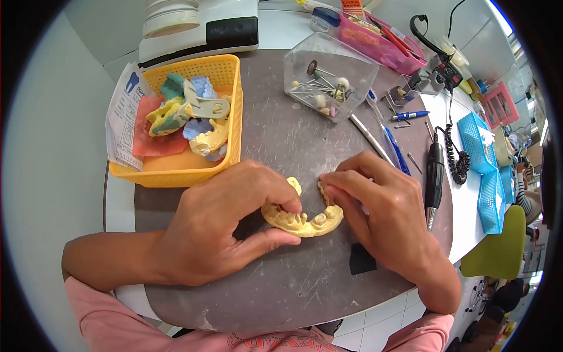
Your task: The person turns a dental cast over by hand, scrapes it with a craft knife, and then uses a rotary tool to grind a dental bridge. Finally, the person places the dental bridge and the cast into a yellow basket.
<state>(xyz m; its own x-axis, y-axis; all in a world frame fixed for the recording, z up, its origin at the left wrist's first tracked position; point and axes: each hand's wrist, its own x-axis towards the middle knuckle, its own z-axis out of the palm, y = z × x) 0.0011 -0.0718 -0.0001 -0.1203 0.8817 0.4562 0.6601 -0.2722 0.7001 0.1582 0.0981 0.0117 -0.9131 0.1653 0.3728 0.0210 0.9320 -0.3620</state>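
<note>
A horseshoe-shaped yellow dental cast (312,227) with tooth shapes along its ridge is held above the grey-brown work mat. My left hand (220,214) is closed on its left side, the thumb along the front edge and the fingers over the teeth. The thumb and fingertips of my right hand (375,205) pinch together at the cast's right end, where a narrow toothed yellowish part shows beside the fingertips. The fingers partly hide both sides of the arch. Below my right hand, a small black square (362,259) lies on the mat.
At the left, a yellow basket (176,178) holds impressions, casts and a paper slip. Behind, a clear tray (358,64) contains rotary burs. A blue pen (410,115), a brush (396,149) and a black handpiece (434,176) lie at the right, with blue baskets (491,199) beyond.
</note>
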